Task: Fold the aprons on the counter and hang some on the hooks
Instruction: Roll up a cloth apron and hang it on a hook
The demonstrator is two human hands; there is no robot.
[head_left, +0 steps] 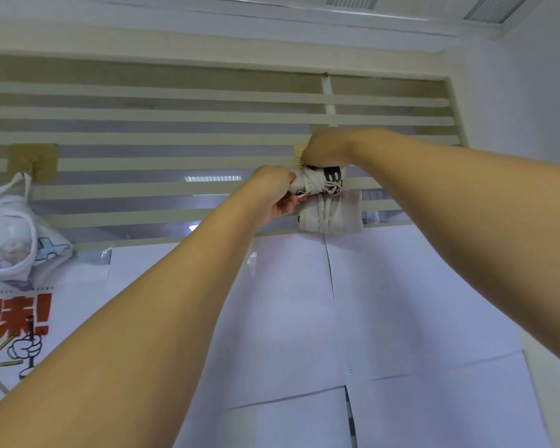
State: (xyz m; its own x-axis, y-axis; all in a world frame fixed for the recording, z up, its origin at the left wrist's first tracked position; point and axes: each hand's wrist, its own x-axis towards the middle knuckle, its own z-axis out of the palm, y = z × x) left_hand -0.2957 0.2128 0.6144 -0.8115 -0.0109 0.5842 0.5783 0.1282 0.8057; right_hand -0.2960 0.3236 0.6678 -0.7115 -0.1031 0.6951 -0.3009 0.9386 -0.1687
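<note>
Cream cloth, our folded apron (328,208), was a string-tied bundle held high against the slatted wall (175,116), just beside a tan hook pad (299,149). Our right hand (325,147) gripped its top and our left hand (274,192) pinched its side. We judged this the hanging step (the hook itself was hidden). Next, the loop needed seating before either hand let go.

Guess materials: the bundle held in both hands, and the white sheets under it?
The apron bundle: likely matte off-white cotton or canvas, going by soft creases and tied straps. The white sheets: apparently plain matte paper, with crisp straight edges.
</note>
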